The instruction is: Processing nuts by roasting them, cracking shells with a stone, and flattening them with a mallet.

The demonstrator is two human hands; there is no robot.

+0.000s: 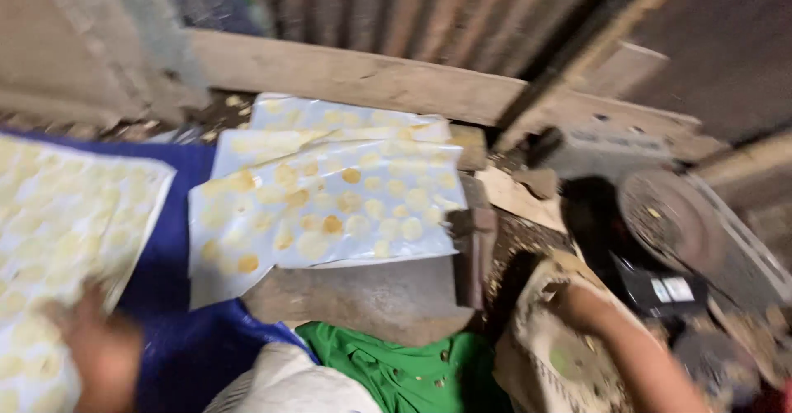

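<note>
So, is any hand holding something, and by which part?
The left hand rests on the near edge of a sheet of yellow discs; blur hides the grip. The right hand is hidden in a sack.

Only one label shows: a small white rectangular label [669,289] in the lower right of the frame, stuck on the face of a black boxy object [639,285] (too blurred to tell what kind of thing it is), just below a round rusty metal disc [672,219]. The label is split into two pale panels side by side, tilted a little with the box, and its dark markings are smeared by motion. No packages, signs or screens can be made out anywhere else in the frame.
</note>
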